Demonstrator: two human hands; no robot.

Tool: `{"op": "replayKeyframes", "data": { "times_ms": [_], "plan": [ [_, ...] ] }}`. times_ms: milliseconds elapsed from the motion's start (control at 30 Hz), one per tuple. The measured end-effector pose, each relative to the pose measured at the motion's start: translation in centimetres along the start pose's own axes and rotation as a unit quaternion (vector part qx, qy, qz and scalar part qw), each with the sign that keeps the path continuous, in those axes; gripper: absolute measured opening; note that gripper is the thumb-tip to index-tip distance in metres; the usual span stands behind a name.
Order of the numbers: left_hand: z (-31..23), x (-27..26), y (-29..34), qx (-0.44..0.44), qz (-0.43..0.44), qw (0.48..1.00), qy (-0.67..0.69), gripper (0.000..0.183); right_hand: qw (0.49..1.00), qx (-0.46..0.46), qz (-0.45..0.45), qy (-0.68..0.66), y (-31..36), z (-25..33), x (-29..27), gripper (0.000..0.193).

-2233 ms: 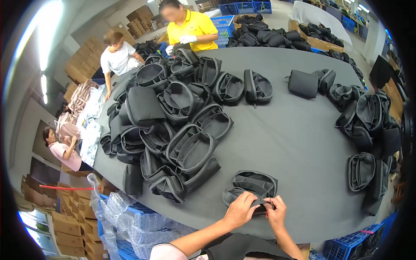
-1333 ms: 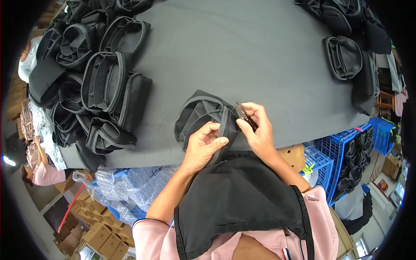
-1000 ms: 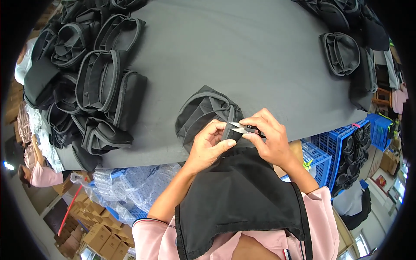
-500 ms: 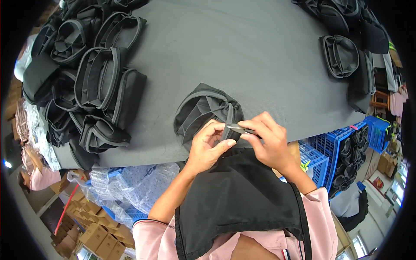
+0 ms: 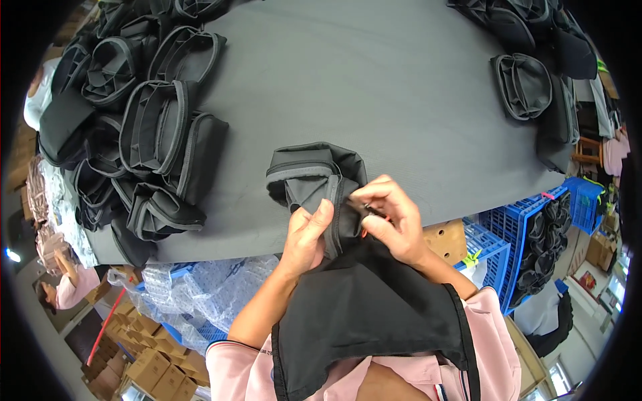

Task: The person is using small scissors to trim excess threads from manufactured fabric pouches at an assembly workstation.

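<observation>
A black zippered fabric pouch [image 5: 344, 160] lies at the table's near edge, its grey-trimmed mouth and inner folds showing. My left hand [image 5: 304, 240] grips its near side, thumb pressed on top beside the zipper edge; the fingers underneath are hidden. Just right of the pouch, my right hand [image 5: 399, 224] is curled around small thread snips [image 5: 366, 210], dark with a bit of orange by the palm. Their tips are blurred close to the pouch's right side, and I cannot tell whether they touch it.
Several similar black pouches [image 5: 157, 127] are heaped on the grey table [image 5: 361, 80] at left, with more pouches [image 5: 523, 87] at far right. Below the edge are bubble wrap [image 5: 221, 287] on the left, and a cardboard box [image 5: 445, 242] and blue crates [image 5: 505, 220] on the right.
The pouch has been turned, so its zipper edge now runs toward me. My left hand has shifted slightly left and down. The snips have come off the trimmed edge to the pouch's right side.
</observation>
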State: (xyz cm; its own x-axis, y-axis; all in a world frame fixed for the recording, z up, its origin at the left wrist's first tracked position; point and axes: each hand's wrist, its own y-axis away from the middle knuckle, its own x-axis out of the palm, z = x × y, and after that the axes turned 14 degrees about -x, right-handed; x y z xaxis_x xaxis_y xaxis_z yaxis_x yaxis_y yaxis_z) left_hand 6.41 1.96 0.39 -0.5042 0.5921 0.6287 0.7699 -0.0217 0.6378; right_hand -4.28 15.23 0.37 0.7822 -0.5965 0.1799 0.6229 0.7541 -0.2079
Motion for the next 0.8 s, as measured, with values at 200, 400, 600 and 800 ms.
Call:
{"op": "replayKeyframes", "data": {
  "times_ms": [200,400,600,800],
  "plan": [
    [1.2,-0.7,-0.4,0.078,-0.014,0.994,-0.081,0.029,0.97,0.016,-0.053,0.238,0.2,2.1,-0.9,0.022],
    [1.1,0.7,-1.0,0.079,-0.04,0.985,-0.148,0.034,0.947,-0.017,-0.006,0.322,-1.6,2.9,-1.3,0.02],
    [1.1,1.0,-0.9,0.074,-0.043,0.985,-0.152,0.033,0.926,-0.06,0.027,0.372,-1.8,2.5,-1.5,0.019],
    [1.1,0.9,-1.3,0.075,-0.061,0.985,-0.142,0.03,0.926,-0.08,-0.008,0.37,-1.6,2.6,-1.4,0.017]
  ]
}}
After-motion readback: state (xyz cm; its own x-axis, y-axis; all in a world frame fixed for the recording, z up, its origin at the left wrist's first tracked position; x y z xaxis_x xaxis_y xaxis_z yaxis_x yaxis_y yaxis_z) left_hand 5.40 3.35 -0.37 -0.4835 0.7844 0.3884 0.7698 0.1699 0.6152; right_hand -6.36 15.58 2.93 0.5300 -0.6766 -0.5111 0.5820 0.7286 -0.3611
